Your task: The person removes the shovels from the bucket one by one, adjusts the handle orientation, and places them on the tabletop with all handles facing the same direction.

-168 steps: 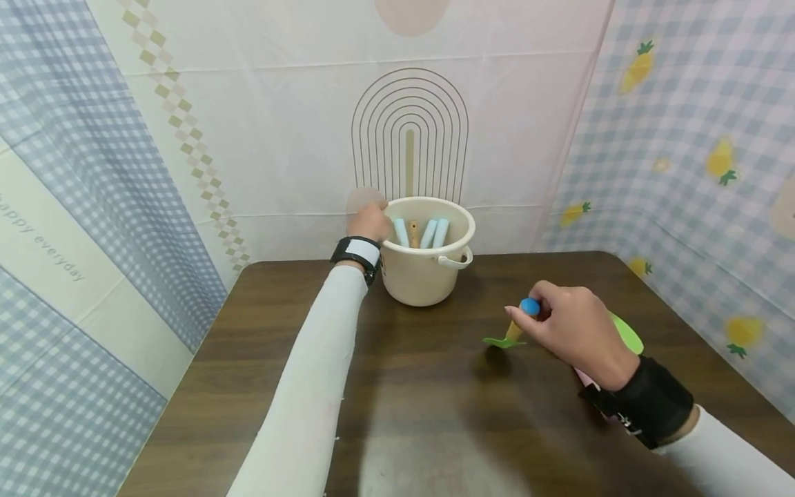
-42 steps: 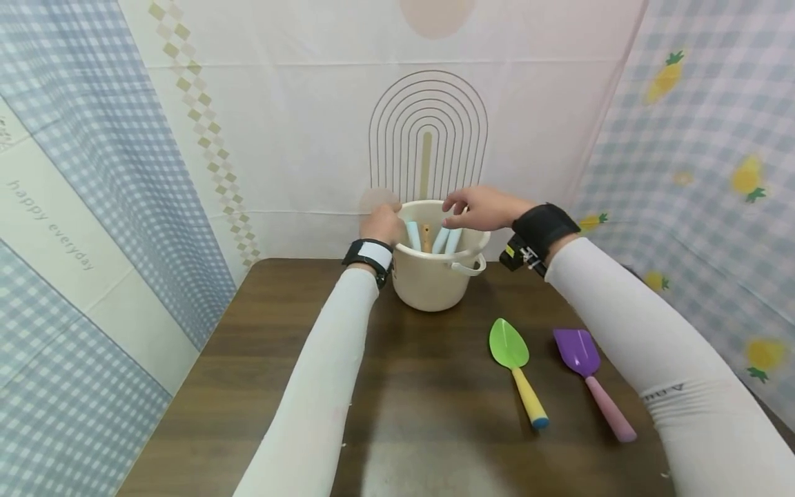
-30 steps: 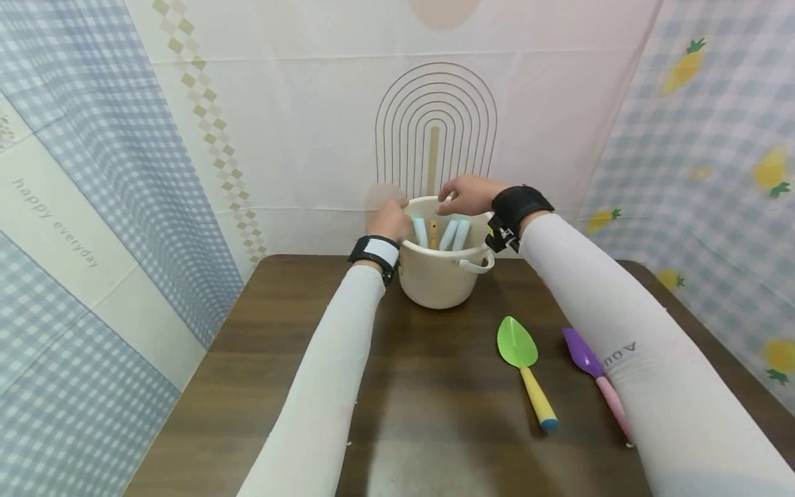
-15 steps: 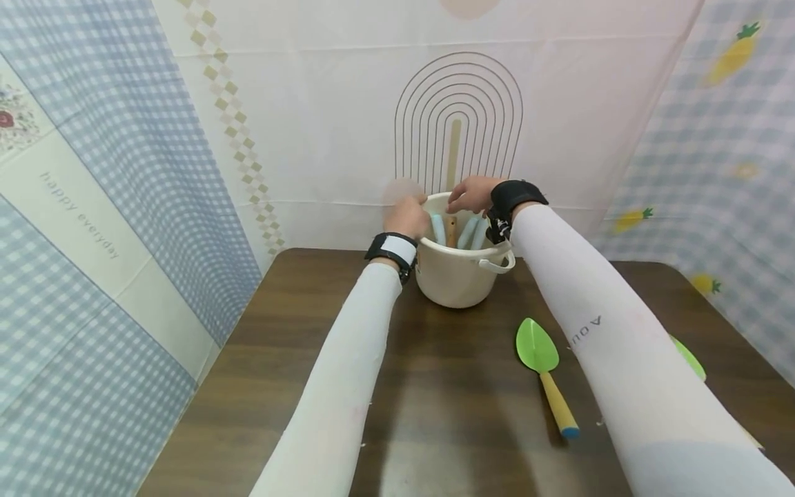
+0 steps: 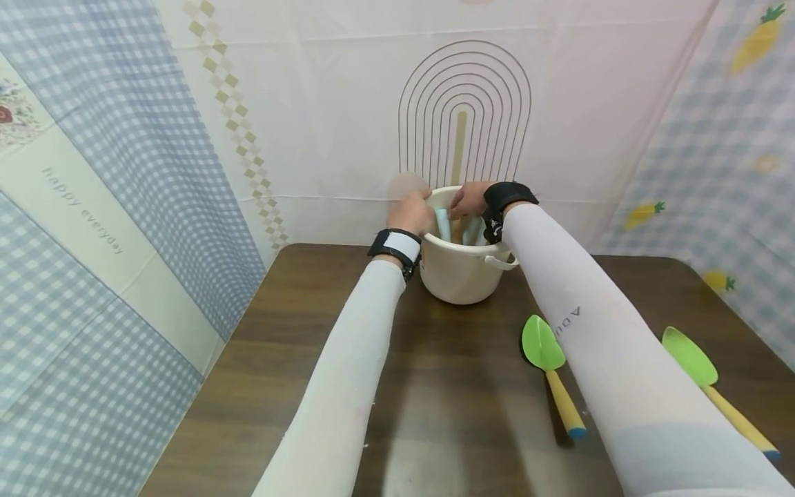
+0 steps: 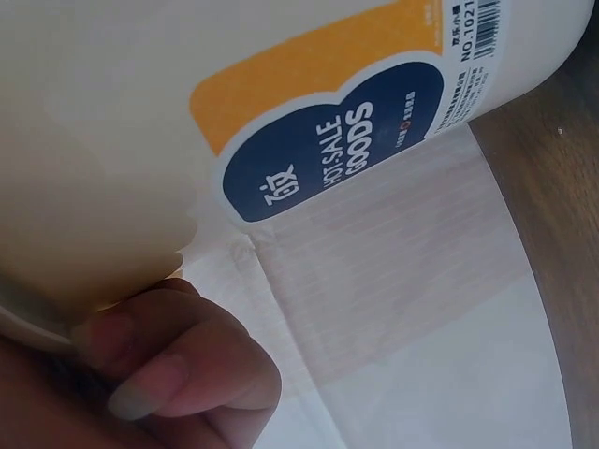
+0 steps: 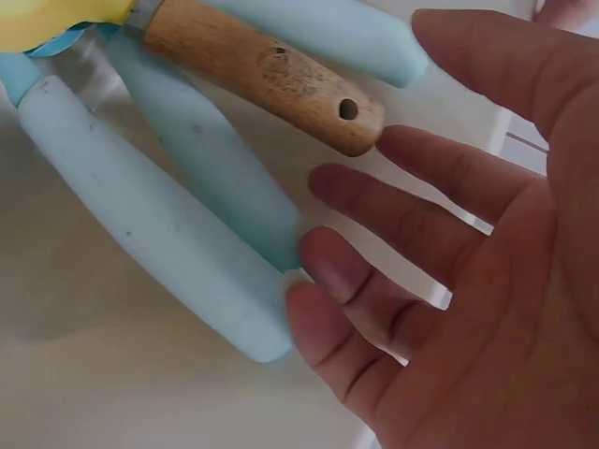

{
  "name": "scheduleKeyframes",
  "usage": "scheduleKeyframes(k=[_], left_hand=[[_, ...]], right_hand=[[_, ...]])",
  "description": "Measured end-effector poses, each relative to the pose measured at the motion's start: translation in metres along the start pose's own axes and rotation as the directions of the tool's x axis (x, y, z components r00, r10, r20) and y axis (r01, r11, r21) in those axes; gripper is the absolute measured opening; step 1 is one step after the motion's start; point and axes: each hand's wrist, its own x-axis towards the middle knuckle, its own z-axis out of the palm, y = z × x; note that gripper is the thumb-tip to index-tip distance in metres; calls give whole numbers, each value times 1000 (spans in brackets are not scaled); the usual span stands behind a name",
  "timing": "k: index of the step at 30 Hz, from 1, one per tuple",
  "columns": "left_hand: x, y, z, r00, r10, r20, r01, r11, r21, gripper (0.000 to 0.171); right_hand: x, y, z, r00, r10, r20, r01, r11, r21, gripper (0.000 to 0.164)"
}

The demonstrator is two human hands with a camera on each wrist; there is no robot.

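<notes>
A cream bucket (image 5: 458,275) stands at the back of the table, and my left hand (image 5: 412,212) grips its rim on the left side. Curled fingers (image 6: 211,360) show at that rim in the left wrist view, beside the bucket's printed label (image 6: 337,122). My right hand (image 5: 470,199) reaches down into the bucket from the right. In the right wrist view its fingers are spread, with fingertips right at the ends of a wooden handle (image 7: 257,70) and light blue handles (image 7: 154,220). The tool heads are mostly out of sight; part of a yellow one (image 7: 65,19) shows.
Two green scoops with yellow handles lie on the brown table (image 5: 298,359): one scoop (image 5: 543,345) in front of the bucket, the other scoop (image 5: 689,357) beyond my right forearm. The bucket's white carrying handle (image 5: 499,262) hangs at its right. Patterned curtains enclose the table.
My right hand has let go of a green scoop, which now lies on the table, and has moved into the bucket. The purple scoop is now hidden behind my right arm. My left hand keeps its grip.
</notes>
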Motion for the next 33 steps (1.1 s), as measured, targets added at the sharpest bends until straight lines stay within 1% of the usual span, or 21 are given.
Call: scheduleKeyframes(k=[4, 6, 8, 10, 12, 13, 15, 17, 19, 21, 24, 28, 33], left_hand=[[-4, 2, -3, 1000, 3, -14, -3, 1000, -23, 56], [-3, 2, -3, 1000, 4, -17, -5, 1000, -28, 55], [-2, 2, -2, 1000, 6, -23, -7, 1000, -20, 55], [0, 2, -1, 1000, 6, -25, -6, 1000, -13, 54], [2, 2, 0, 1000, 3, -27, -3, 1000, 0, 53], [3, 2, 0, 1000, -1, -26, 1, 1000, 4, 53], [4, 3, 1, 1000, -9, -22, 9, 1000, 7, 54], [5, 5, 1, 1000, -7, -23, 8, 1000, 16, 54], [5, 7, 2, 1000, -2, -24, 3, 1000, 29, 53], [5, 8, 2, 1000, 5, -26, -4, 999, 39, 53], [6, 9, 2, 1000, 6, -23, -5, 999, 34, 53], [8, 7, 2, 1000, -13, -17, 13, 1000, 10, 54], [6, 4, 3, 1000, -15, -15, 15, 1000, 8, 53]], right_hand=[[-2, -5, 0, 1000, -6, -14, 5, 999, -37, 53], [2, -3, 0, 1000, -1, -23, 1, 999, -40, 50], [6, 0, 0, 999, -5, -43, 4, 999, -35, 41], [8, 4, 1, 998, -16, -63, 15, 1000, -16, 29], [9, 7, 0, 997, -26, -68, 27, 1000, 15, 16], [8, 9, 0, 997, -30, -65, 33, 999, 30, 13], [6, 10, -1, 998, -42, -41, 45, 997, 67, 15], [1, 10, -4, 999, -53, -14, 54, 995, 86, 24], [-5, 8, -8, 997, -74, 12, 72, 994, 87, 32], [-10, 7, -11, 995, -91, 30, 88, 993, 83, 35], [-16, 3, -15, 992, -118, 34, 115, 991, 66, 28], [-21, -2, -18, 988, -150, 24, 150, 988, 37, 20], [-32, -7, -23, 983, -181, -16, 181, 983, -16, 13]])
